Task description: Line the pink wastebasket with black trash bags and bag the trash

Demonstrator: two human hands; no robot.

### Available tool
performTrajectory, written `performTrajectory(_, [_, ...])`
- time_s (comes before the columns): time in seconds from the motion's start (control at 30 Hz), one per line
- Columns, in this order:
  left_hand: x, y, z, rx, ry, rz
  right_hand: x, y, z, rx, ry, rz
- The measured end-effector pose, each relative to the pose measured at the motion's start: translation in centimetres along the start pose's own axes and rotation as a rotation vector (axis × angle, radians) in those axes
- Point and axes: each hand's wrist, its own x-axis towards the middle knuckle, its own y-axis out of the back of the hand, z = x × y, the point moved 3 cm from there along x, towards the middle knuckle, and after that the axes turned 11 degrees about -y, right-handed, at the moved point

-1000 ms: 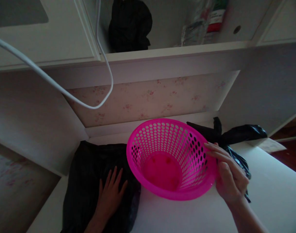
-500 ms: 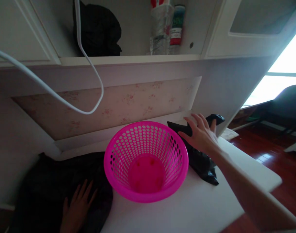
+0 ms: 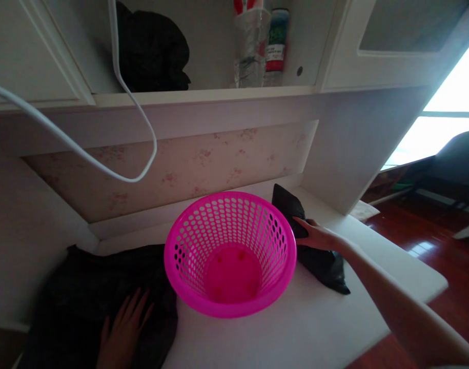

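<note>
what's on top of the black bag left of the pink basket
Your left hand lies spread on the black bag; the patch under the palm is covered and can't be seen.

My right hand (image 3: 301,229) is bare, slim-fingered and narrow at the wrist (image 3: 339,243); my right forearm (image 3: 391,297), bare too, is long and slender, thickening toward its near end (a greyish sliver (image 3: 459,366) there, perhaps sleeve, is too small to tell). My left hand (image 3: 122,325), also bare, has slim, tapering fingers (image 3: 133,306).
</note>
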Motion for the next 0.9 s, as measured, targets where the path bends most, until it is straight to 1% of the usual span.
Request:
performTrajectory(0.13, [0.1, -0.4, 0.2, -0.064, 0.027, 0.0, -0.5, 1.2, 1.6, 0.124, -0.028, 0.116])
performTrajectory(0.23, [0.0, -0.9, 0.5, -0.066, 0.031, -0.007, -1.3, 1.1, 2.4, 0.193, -0.028, 0.188])
performTrajectory(0.3, [0.0, -1.1, 0.6, -0.058, 0.049, 0.006, -1.8, 0.7, 2.4, 0.237, -0.012, 0.232])
performTrajectory(0.37, [0.1, -1.2, 0.7, -0.036, 0.069, 0.014, -2.3, 0.7, 2.1, 0.287, -0.01, 0.31])
performTrajectory(0.47, [0.2, -1.4, 0.8, -0.012, 0.047, -0.012, -3.3, 1.9, 1.5, 0.399, -0.013, 0.459])
performTrajectory(0.57, [0.1, -1.2, 0.7, -0.008, 0.036, -0.043, -5.0, 4.6, 0.6, 0.54, 0.022, 0.61])
performTrajectory(0.6, [0.1, -1.0, 0.7, -0.011, 0.033, -0.051, -5.7, 5.6, 0.2, 0.579, 0.044, 0.646])
performTrajectory(0.67, [0.0, -0.6, 0.7, -0.023, 0.019, -0.06, -7.0, 7.8, -0.7, 0.628, 0.074, 0.679])
performTrajectory(0.77, [0.0, 0.0, 0.9, -0.02, 0.03, -0.055, -8.7, 11.2, -2.6, 0.624, 0.017, 0.732])
performTrajectory(0.83, [0.1, 0.3, 1.1, -0.021, 0.046, -0.053, -9.7, 13.6, -4.1, 0.59, -0.046, 0.828])
performTrajectory(0.9, [0.1, 0.5, 1.2, -0.035, 0.053, -0.056, -10.8, 16.0, -6.2, 0.548, -0.058, 0.915])
